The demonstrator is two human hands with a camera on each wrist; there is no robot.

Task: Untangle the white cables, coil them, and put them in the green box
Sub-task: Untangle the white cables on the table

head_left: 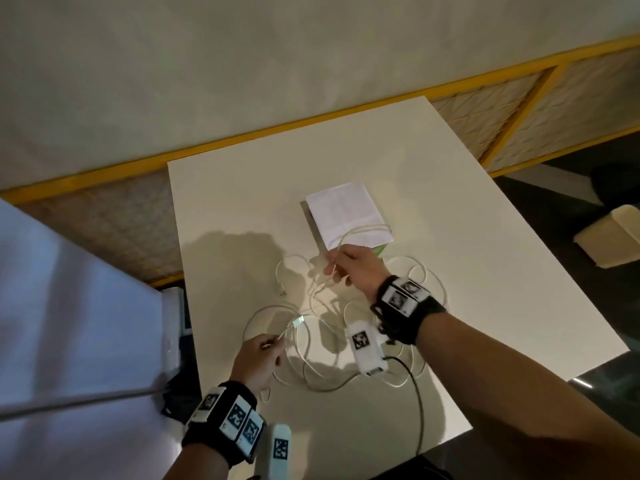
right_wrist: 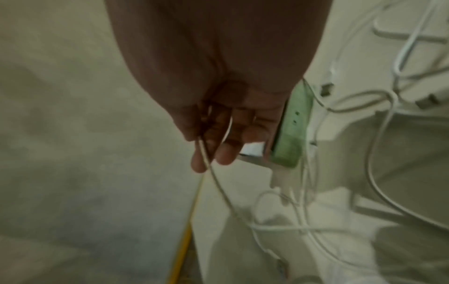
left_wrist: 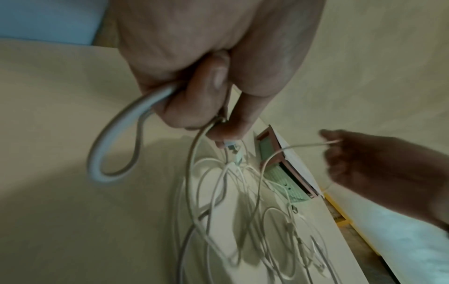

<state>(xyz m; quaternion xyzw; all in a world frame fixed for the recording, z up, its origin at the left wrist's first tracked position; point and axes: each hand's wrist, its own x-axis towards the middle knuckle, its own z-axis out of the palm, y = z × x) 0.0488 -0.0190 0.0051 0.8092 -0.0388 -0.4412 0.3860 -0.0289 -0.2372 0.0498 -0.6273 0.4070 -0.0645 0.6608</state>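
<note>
White cables (head_left: 304, 344) are seen on a cream-white bench (head_left: 485, 271); the box (left_wrist: 279, 173) is pale green, rimmed in reddish brown – beside it, white paper (head_left: 348, 213). Wristbands (head_left: 221, 420) are black, with black-and-white square markers.

Hard to pin down, this one: a plain indoor room, dimly lit, more recording set-up than lived-in home. A bare white table (head_left: 450, 237) stands against a blank pale wall (head_left: 242, 64). Along the wall's foot runs a yellow-framed panel (head_left: 519, 98) with quilted-looking infill. Dark floor (head_left: 540, 202) to the right, and a pale boxy object (head_left: 609, 237) lying on it.
</note>
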